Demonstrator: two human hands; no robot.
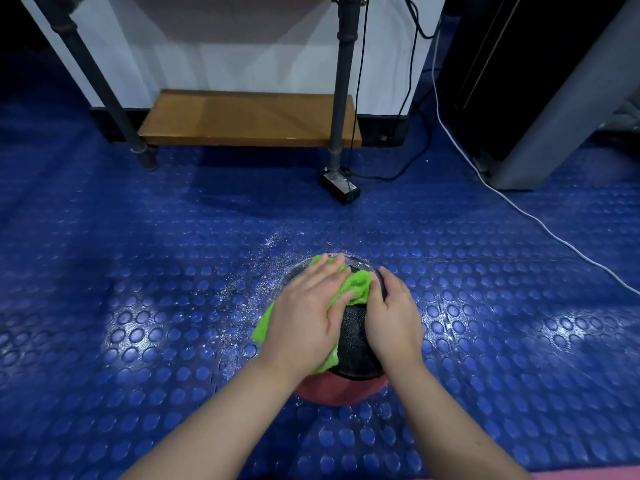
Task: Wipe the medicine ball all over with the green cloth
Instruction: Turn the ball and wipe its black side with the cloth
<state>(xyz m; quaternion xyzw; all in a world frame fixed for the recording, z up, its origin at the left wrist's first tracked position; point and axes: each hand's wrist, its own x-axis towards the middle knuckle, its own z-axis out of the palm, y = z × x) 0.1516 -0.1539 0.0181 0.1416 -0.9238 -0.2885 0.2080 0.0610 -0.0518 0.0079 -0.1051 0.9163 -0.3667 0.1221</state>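
Observation:
The medicine ball (353, 337) sits on the blue studded floor in the lower middle; its top is black and textured, its near lower part is red. The green cloth (356, 285) lies over the ball's top and left side. My left hand (308, 313) lies flat on the cloth with straight fingers, pressing it onto the ball. My right hand (394, 317) rests against the ball's right side, fingers wrapped along its curve, thumb beside the cloth's edge. Much of the ball is hidden under both hands.
White dust specks lie on the floor (138, 306) left of and beyond the ball. A pipe-frame shelf with a wooden board (249, 119) stands ahead. A black power adapter (339, 185) and cables lie by it. A white cable (519, 206) runs along the right.

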